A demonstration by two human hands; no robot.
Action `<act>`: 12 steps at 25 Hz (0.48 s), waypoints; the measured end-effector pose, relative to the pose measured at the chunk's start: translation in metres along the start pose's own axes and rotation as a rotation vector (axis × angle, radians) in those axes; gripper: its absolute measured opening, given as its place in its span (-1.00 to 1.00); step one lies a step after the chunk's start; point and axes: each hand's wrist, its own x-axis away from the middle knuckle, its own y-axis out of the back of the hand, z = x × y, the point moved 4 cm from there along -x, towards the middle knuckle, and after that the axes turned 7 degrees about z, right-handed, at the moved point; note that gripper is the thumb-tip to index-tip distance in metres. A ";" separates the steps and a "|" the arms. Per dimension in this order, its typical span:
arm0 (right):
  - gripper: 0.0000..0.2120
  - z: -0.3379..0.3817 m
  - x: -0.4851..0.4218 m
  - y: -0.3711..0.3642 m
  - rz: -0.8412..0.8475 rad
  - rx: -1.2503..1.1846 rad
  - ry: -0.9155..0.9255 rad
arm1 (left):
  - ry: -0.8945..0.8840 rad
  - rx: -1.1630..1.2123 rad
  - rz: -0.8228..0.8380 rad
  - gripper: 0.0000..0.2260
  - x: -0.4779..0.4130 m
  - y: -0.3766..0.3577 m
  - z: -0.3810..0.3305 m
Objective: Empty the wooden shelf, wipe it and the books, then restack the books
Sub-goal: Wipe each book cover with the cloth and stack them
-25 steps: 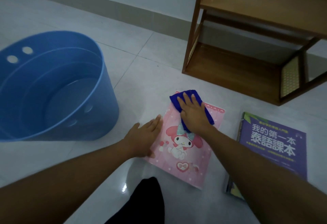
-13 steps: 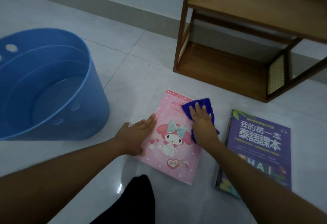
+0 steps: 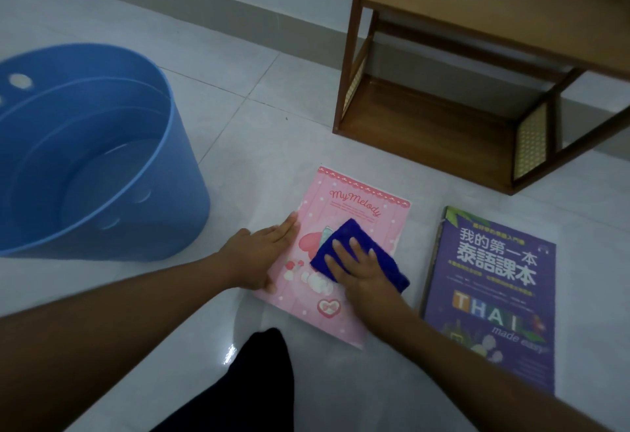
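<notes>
A pink "My Melody" book [image 3: 361, 213] lies flat on the white tiled floor in front of me. My right hand [image 3: 361, 269] presses a folded dark blue cloth [image 3: 344, 237] onto the middle of its cover with flat fingers. My left hand [image 3: 262, 254] rests flat on the book's left edge, half on the floor. To the right lies a purple Thai language book [image 3: 494, 298], on top of at least one more book. The wooden shelf [image 3: 426, 124] stands behind the books with bare boards.
A large blue plastic tub [image 3: 177, 158] stands on the floor to the left, close to my left arm. A dark-clothed knee [image 3: 262, 380] shows at the bottom. The wall and its grey skirting run behind the shelf.
My right hand has slid the blue cloth from the top of the pink cover down to its middle, uncovering the title. My left hand has stayed on the book's left edge.
</notes>
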 end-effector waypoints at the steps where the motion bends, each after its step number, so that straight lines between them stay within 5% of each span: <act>1: -0.20 0.014 0.006 -0.012 0.054 0.000 0.083 | -0.002 -0.001 -0.001 0.04 0.000 0.000 0.000; 5: -0.37 0.011 0.016 -0.008 0.071 0.153 0.526 | -0.004 -0.006 -0.009 0.05 0.001 0.000 0.000; 9: -0.41 0.005 -0.017 0.013 0.042 -0.002 0.105 | -0.011 0.003 -0.010 0.06 -0.001 0.002 0.003; 12: -0.43 0.039 -0.019 -0.013 -0.055 -0.060 0.091 | 0.003 -0.053 -0.053 0.04 0.001 0.002 0.006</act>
